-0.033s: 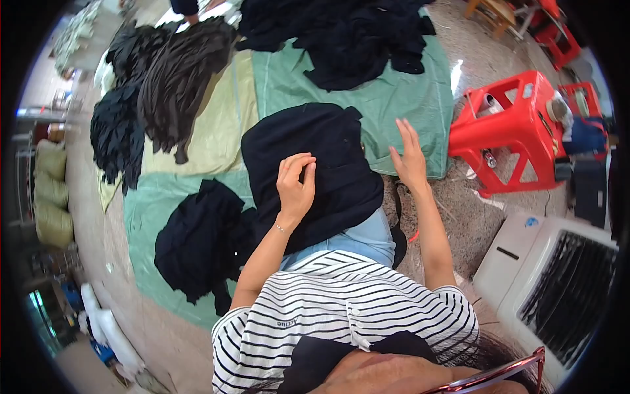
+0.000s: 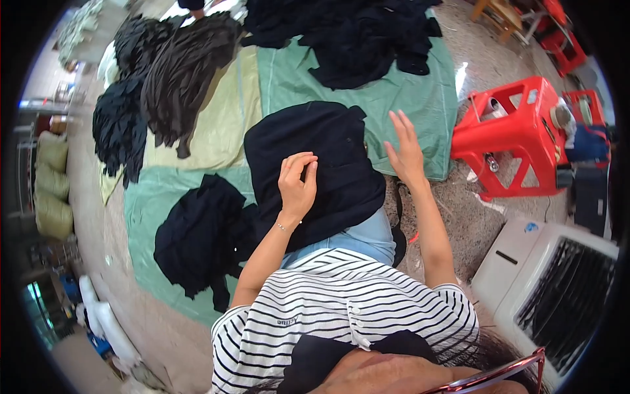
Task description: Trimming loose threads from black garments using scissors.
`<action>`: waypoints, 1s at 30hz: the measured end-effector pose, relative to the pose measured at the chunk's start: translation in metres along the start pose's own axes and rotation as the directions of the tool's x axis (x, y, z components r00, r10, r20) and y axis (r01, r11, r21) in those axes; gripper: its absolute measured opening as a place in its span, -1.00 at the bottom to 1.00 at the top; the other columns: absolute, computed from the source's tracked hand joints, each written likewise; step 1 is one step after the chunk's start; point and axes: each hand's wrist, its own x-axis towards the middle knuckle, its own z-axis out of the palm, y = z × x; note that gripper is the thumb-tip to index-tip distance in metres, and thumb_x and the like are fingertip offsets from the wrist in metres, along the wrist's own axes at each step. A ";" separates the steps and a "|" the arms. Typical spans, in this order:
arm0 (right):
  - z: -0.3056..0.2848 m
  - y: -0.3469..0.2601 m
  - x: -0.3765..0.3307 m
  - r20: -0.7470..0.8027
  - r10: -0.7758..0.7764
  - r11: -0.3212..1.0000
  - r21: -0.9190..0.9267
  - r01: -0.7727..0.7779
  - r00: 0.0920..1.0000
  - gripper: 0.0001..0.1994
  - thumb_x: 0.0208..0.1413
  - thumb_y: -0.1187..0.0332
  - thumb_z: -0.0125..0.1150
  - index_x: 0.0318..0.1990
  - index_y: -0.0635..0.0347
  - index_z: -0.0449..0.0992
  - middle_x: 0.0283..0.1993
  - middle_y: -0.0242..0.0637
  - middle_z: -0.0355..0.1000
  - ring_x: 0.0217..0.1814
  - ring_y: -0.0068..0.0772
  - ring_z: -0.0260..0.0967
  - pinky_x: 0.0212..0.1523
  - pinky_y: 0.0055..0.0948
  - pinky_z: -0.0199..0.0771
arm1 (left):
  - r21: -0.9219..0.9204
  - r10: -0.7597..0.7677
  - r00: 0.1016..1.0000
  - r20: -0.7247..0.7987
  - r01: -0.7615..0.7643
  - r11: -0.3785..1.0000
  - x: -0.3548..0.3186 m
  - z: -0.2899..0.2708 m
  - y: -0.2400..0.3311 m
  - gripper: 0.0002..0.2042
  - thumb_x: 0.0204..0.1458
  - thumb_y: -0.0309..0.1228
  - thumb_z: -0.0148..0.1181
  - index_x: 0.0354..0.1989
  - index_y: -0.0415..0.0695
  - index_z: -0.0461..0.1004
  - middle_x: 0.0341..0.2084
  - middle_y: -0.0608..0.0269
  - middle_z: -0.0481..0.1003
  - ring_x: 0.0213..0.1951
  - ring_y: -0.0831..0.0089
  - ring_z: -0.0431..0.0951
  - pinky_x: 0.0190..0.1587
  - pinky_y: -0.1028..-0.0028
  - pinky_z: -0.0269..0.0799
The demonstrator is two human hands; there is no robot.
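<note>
A dark navy cloth garment lies spread over my lap and bent legs. Above it, near its middle, is my left hand, thumb and fingertips brought together in a pinch. Whatever the pinch holds, if anything, is too small to make out. Off the garment's right edge, my right hand is raised with its fingers stretched and nothing in it. To the left of my legs a crumpled heap of dark cloth rests on the green sheet.
Farther ahead lie a large pile of dark garments and bundles of brown cloth and black cloth. A red plastic stool stands at the right, nearer me a grey air cooler. Another person's hand shows at the top.
My right hand has risen slightly and shifted a little left. My left hand keeps its pinch over the garment. The whole view has shifted slightly.
</note>
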 end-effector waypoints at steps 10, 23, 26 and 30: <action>0.059 -0.013 0.110 0.239 -0.431 0.901 0.066 0.428 0.870 -0.63 -0.15 0.68 0.06 -0.18 0.15 0.61 -0.18 -0.17 0.54 -0.09 -0.07 0.45 -0.06 -0.21 0.45 | 0.163 -0.154 0.977 -0.148 0.178 0.970 -0.013 0.017 0.013 -0.86 -0.05 -0.31 0.34 -0.41 -0.05 0.54 -0.38 0.25 0.48 -0.25 0.19 0.48 -0.21 0.22 0.32; -0.037 -0.119 0.123 -0.375 -0.296 0.939 0.053 0.339 0.878 -0.59 0.02 0.79 -0.08 -0.05 0.31 0.58 -0.06 -0.19 0.56 -0.05 -0.30 0.53 0.06 -0.40 0.48 | -0.336 -0.164 0.983 -0.078 0.129 0.933 0.018 -0.023 0.045 -0.73 -0.09 -0.41 0.37 -0.34 -0.21 0.36 -0.41 0.09 0.43 -0.34 0.05 0.51 -0.30 0.26 0.42; -0.043 -0.083 0.112 -0.443 -0.126 0.969 0.136 0.206 0.888 -0.67 0.14 0.69 0.01 0.00 0.27 0.58 -0.07 -0.21 0.56 -0.06 -0.39 0.52 0.05 -0.46 0.51 | -0.487 0.012 0.990 0.141 0.059 0.872 0.024 -0.040 0.037 -0.61 -0.12 -0.22 0.48 -0.30 -0.26 0.50 -0.41 0.09 0.50 -0.35 0.19 0.55 -0.29 0.35 0.44; -0.014 -0.057 0.108 -0.279 0.015 0.979 0.198 0.042 0.960 -0.62 0.04 0.69 0.05 0.01 0.20 0.58 -0.10 -0.23 0.56 -0.12 -0.41 0.49 -0.03 -0.45 0.49 | -0.666 -0.312 0.827 0.468 0.562 0.491 0.036 -0.025 0.024 -0.81 0.06 -0.34 0.36 -0.39 -0.24 0.63 -0.53 0.37 0.56 -0.45 0.70 0.45 -0.38 0.53 0.41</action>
